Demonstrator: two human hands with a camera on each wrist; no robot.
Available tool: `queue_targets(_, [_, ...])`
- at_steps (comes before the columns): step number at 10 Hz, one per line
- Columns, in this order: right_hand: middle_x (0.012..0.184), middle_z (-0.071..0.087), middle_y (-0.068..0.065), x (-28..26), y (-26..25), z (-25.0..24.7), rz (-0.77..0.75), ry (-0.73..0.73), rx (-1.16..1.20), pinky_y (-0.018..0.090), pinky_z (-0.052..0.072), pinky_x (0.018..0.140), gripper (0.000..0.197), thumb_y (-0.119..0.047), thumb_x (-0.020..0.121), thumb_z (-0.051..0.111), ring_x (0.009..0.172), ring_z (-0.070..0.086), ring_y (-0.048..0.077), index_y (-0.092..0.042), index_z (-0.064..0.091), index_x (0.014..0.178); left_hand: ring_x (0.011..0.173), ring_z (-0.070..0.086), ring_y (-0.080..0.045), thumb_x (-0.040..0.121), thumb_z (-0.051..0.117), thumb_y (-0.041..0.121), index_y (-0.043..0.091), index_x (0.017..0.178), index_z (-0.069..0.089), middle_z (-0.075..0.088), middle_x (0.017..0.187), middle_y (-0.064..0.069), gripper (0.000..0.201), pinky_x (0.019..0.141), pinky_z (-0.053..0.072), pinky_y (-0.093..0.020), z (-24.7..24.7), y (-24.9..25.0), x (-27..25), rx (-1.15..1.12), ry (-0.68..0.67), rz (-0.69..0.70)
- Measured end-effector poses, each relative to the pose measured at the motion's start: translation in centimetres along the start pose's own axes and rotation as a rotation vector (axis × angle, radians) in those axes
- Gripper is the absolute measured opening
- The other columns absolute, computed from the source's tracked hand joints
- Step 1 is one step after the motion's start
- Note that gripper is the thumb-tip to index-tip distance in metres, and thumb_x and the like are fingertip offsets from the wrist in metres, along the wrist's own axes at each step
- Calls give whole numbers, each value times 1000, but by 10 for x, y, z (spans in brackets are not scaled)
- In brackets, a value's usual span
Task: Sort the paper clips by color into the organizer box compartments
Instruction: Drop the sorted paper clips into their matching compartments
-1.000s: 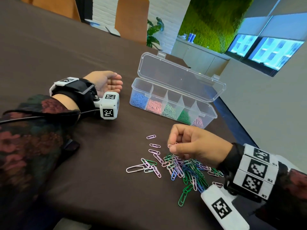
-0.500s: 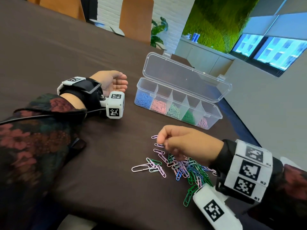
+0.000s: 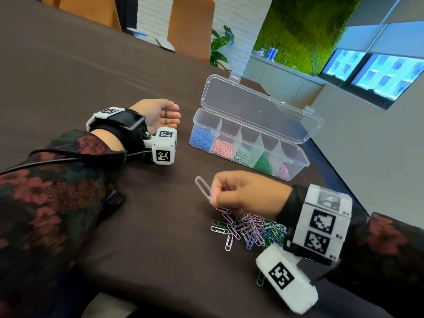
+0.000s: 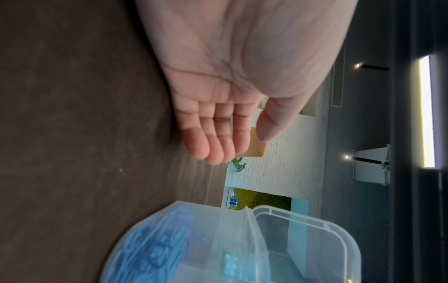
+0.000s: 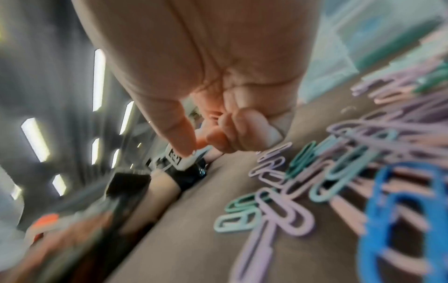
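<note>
partly done: the organizer box (image 3: 296, 167) holds sorted colours, a mixed pile (image 3: 250, 228) remains on the counter; right hand (image 3: 243, 193) pinches a lilac clip (image 3: 203, 185), left hand (image 3: 158, 113) lies relaxed, empty

Head view is bright and mostly sharp, daylight coming from the windows (image 3: 376, 72) at top right, with wide-angle bending at the edges. Right wrist view is badly motion-blurred, the paper clips (image 5: 339, 172) smeared. Left wrist view has the box (image 4: 242, 249) out of focus and glare off a ceiling light (image 4: 426, 111).
</note>
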State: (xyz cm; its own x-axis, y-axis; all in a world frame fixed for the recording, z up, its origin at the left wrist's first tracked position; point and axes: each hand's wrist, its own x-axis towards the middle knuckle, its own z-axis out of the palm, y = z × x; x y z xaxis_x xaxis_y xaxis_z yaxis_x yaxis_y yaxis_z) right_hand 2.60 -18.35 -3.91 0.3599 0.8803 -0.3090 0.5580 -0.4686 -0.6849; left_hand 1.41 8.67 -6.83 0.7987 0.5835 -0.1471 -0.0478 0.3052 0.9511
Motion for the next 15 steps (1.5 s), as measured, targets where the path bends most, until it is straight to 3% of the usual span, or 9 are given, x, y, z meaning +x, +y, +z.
queue_targets(1, [60,47,3,0,6,-7,73,47,586,17,27,43,26,0,84,53,46,34,8,-13,45,63,67,55,-13,99,42,22,11,87,56,56,79,-3,21,52,53,-18,1,-1,0,1,1,0])
queue_targets(3, [62,51,7,-2,20,-16,-109,74,1005,18,35,40,20,1,64,64,44,38,10,-11,48,65,68,55,-14,99,41,22,11,87,56,56,79,-4,22,51,53,-18,1,0,0,-2,4,-3])
queue_targets(4, [65,53,7,-5,27,-19,-224,-48,1175,21,39,44,30,-6,61,75,51,43,12,-10,48,72,68,55,-13,98,42,22,11,87,56,56,80,-4,21,52,53,-18,0,0,1,-1,-1,4])
queue_targets(6, [73,59,13,-9,32,-21,-241,-127,1270,26,44,48,35,-10,56,74,57,54,21,-7,51,82,68,56,-14,98,41,21,10,86,56,56,80,-4,22,52,53,-18,0,-2,2,1,0,14])
queue_targets(8, [60,45,1,-8,29,-21,-81,-116,1240,16,28,35,36,-21,55,84,45,37,9,-14,51,69,69,56,-14,98,42,21,11,86,56,56,81,-4,21,53,53,-18,-1,-1,3,-1,-1,5])
queue_targets(9, [54,36,-6,-11,24,-21,28,-72,985,12,20,32,29,-20,62,79,41,27,5,-19,51,68,69,56,-14,98,42,21,11,86,56,56,80,-4,21,52,53,-17,-1,-1,3,-1,-1,5])
queue_targets(11, [51,38,-12,-26,9,-13,-190,-267,-378,12,28,51,18,-13,80,74,48,36,5,-19,60,89,69,56,-14,98,42,21,11,86,56,56,80,-4,21,52,53,-17,-1,-1,2,-3,-7,3])
queue_targets(13, [62,47,-6,-26,8,-4,-182,-307,-619,21,34,58,17,-18,82,71,59,44,9,-22,56,76,69,56,-13,98,42,22,11,87,56,57,81,-4,21,53,53,-17,-1,-2,3,6,-8,5])
queue_targets(15, [57,39,-7,-29,14,-20,-132,-142,-531,18,31,55,18,-21,83,72,54,40,6,-24,54,81,69,55,-14,99,41,21,10,87,56,55,80,-4,21,51,53,-17,0,-1,1,-2,-13,7])
